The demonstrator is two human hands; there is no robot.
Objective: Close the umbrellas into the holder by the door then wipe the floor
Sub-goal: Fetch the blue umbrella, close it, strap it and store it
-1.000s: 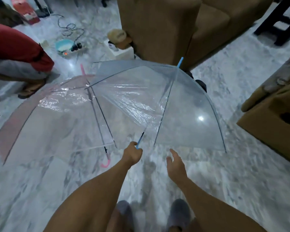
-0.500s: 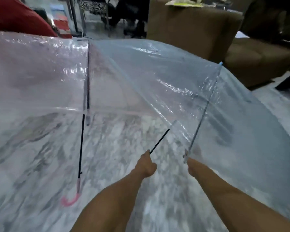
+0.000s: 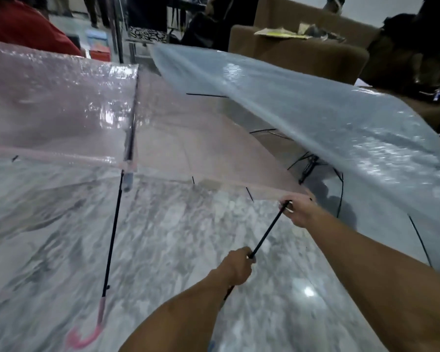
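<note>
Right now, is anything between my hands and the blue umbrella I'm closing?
No. Both hands are already on its black shaft: left hand low, right hand higher. The pink umbrella lies open alongside, its canopy edge touching your right hand.

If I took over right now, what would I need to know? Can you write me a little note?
Left hand: shut low on the blue umbrella's black shaft.
Right hand: shut higher up the same shaft, under the blue umbrella, which is open.
Pink umbrella: open too, untouched, its pink handle near the marble floor.
Done: nothing closed.
Left: close both, find the holder (not in view), wipe the floor.
</note>
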